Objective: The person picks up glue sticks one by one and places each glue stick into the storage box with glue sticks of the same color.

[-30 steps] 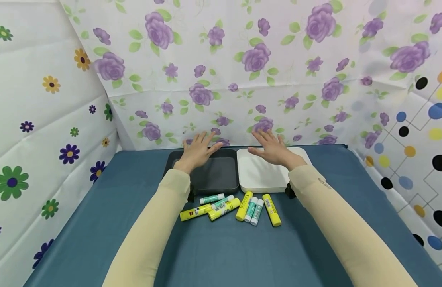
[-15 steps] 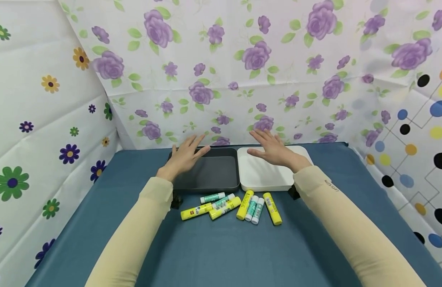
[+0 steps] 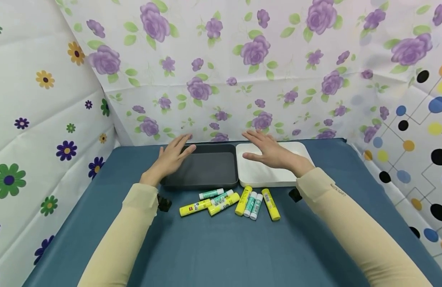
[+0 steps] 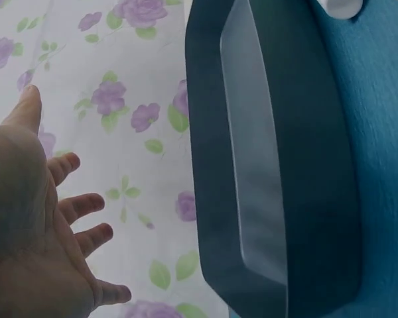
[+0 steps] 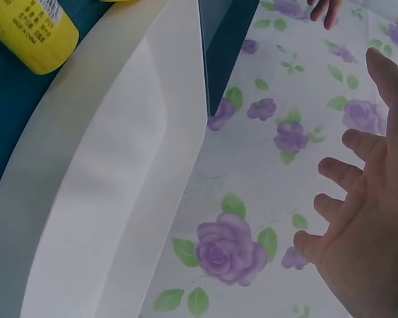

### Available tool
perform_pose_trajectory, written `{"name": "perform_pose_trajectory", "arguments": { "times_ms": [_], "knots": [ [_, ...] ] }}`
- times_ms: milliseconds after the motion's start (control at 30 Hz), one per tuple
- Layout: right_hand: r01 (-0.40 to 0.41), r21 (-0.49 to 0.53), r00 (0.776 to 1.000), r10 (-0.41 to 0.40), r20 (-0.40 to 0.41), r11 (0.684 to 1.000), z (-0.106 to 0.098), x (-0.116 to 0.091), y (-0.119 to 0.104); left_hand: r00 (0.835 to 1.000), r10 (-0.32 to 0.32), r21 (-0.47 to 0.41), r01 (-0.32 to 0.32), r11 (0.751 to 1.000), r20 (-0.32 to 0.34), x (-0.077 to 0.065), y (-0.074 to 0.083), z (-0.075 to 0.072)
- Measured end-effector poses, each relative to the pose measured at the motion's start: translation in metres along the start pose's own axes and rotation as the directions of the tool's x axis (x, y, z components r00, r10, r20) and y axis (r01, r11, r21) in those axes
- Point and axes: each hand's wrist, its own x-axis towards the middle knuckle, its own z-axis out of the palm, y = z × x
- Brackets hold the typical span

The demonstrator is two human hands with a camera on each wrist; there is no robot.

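My left hand point(image 3: 167, 160) hovers with spread fingers over the left end of a dark grey tray point(image 3: 213, 184); in the left wrist view its palm and fingers hold nothing. Over the white tray point(image 3: 247, 175) hangs my right hand point(image 3: 272, 153), its fingers likewise straight and apart. Both trays have nothing in them and stand side by side. In front of them lie several glue sticks: a yellow one point(image 3: 195, 208) and a green-and-white one point(image 3: 211, 194) in the left group, another yellow one point(image 3: 244, 201) and a green-and-white one point(image 3: 256, 207) in the right group.
A blue cloth point(image 3: 213, 247) covers the table. Behind the trays rises a white sheet with purple roses point(image 3: 254, 50). Flowered fabric point(image 3: 27, 79) stands at the left, dotted fabric point(image 3: 414, 159) at the right. A dark wrist-worn device point(image 3: 164, 203) shows under the left sleeve.
My left hand has moved left, from over the middle of the dark tray to its left end. The right hand stays over the white tray. The glue sticks have not moved.
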Motion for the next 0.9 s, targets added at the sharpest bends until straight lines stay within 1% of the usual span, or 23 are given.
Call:
{"name": "perform_pose_trajectory", "arguments": {
  "times_ms": [133, 400, 567, 667, 800, 900],
  "knots": [
    [0.012, 0.011, 1.0, -0.012, 0.004, 1.0, 0.0, -0.003, -0.006, 1.0, -0.014, -0.02, 0.014, 1.0, 0.0, -0.004, -0.007, -0.002],
    [0.047, 0.037, 0.999, -0.047, 0.009, 0.998, 0.003, -0.008, -0.015, 1.0, -0.011, -0.039, 0.011, 0.999, 0.003, -0.013, -0.018, -0.008],
    [0.073, 0.053, 0.997, -0.074, 0.022, 0.996, 0.006, -0.013, -0.02, 1.0, 0.007, -0.054, -0.005, 0.999, 0.027, -0.019, -0.025, -0.01],
    [0.084, 0.061, 0.996, -0.086, 0.027, 0.995, 0.008, -0.016, -0.022, 0.999, 0.023, -0.084, -0.019, 0.996, 0.038, -0.022, -0.03, -0.011],
    [0.084, 0.079, 0.996, -0.088, 0.036, 0.993, 0.012, -0.019, -0.024, 0.998, 0.033, -0.117, -0.027, 0.993, 0.046, -0.026, -0.036, -0.013],
    [0.085, 0.085, 0.995, -0.089, 0.045, 0.993, 0.014, -0.021, -0.025, 0.998, 0.03, -0.122, -0.024, 0.992, 0.049, -0.028, -0.04, -0.013]
  ]
}}
